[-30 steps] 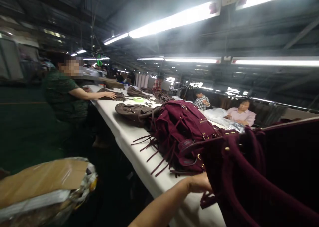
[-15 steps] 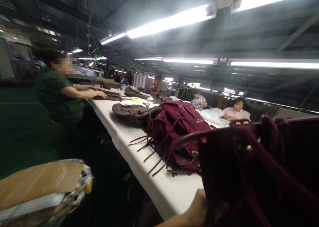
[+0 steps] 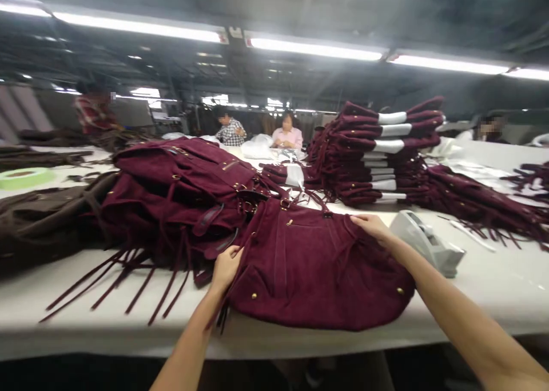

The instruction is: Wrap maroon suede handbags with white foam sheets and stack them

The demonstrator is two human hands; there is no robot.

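Observation:
A burgundy suede bag (image 3: 309, 271) with brass studs and a small zip lies at the front edge of the white table (image 3: 107, 334), its handles pointing away from me. My left hand (image 3: 227, 265) grips its left side, the fingers partly hidden by the cloth. On its upper right side, my right hand (image 3: 371, 226) pinches the edge. Left of the bag, touching it, is a heap of burgundy bags (image 3: 171, 191) with loose fringe straps hanging toward me.
A tall stack of burgundy bags (image 3: 343, 151) with white bands stands behind. A grey tape dispenser (image 3: 422, 242) sits right of my right hand. Brown bags (image 3: 51, 214) and green tape (image 3: 26, 178) lie at left. Several people sit or stand across the table.
The view has swung right and now faces the table squarely. The dark burgundy bag held up close at the right now lies on the table, and both hands show on it.

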